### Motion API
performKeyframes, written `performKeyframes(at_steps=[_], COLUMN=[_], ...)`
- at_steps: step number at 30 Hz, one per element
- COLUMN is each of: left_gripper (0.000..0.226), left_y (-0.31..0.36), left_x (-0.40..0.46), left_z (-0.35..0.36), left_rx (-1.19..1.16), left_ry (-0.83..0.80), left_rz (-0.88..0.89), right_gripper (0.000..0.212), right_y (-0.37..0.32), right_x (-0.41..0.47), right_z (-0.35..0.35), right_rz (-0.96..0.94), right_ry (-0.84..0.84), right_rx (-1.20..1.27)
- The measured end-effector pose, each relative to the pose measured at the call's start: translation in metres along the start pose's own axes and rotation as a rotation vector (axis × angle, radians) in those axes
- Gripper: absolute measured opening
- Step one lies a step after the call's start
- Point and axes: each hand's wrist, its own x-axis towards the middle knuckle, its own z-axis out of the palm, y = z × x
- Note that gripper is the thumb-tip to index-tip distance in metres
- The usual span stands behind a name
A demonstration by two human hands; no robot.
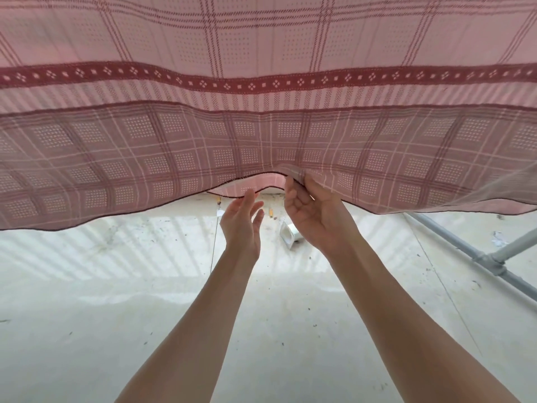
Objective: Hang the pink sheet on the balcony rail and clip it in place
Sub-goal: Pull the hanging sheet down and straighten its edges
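Sheet (267,82) hung above and ahead of both hands, hem running left-right; right hand (312,210) pinched the hem, left hand (242,222) spread just below it, barely touching.

We've got the sheet (261,112) hanging across the top, our left hand (242,222) just under its hem, right hand (312,213) beside it, pipes (476,254) on the floor (116,286) off right.
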Motion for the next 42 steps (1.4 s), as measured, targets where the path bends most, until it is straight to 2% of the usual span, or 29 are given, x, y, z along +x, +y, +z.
performKeyframes(at_steps=[3, 9, 13, 20, 26, 36, 42], left_gripper=[0.011, 0.008, 0.008, 0.009, 0.004, 0.01, 0.004], left_y=[-0.012, -0.028, -0.031, -0.031, -0.034, -0.026, -0.02], left_x=[-0.012, -0.029, -0.034, -0.036, -0.048, -0.052, -0.047], left_z=[-0.011, -0.044, -0.062, -0.065, -0.072, -0.067, -0.062], left_rx=[0.096, 0.175, 0.21, 0.22, 0.149, 0.159, 0.21], left_ry=[0.032, -0.002, -0.013, 0.021, -0.109, -0.155, -0.167], left_rz=[-0.024, -0.034, -0.034, -0.091, -0.137, -0.124, -0.146], right_gripper=[0.038, 0.017, 0.034, 0.019, 0.007, 0.009, 0.012], right_y=[-0.001, 0.009, 0.019, 0.028, 0.035, 0.038, 0.045], right_x=[-0.004, -0.01, -0.012, -0.013, -0.008, -0.004, 0.0], right_z=[-0.002, -0.016, -0.03, -0.043, -0.05, -0.063, -0.067], right_rz=[-0.001, 0.037, 0.055, 0.054, -0.027, -0.001, 0.015], right_ry=[-0.015, 0.043, 0.09, 0.104, 0.179, 0.214, 0.226], right_rx=[0.001, -0.106, -0.184, -0.231, -0.388, -0.265, -0.181])
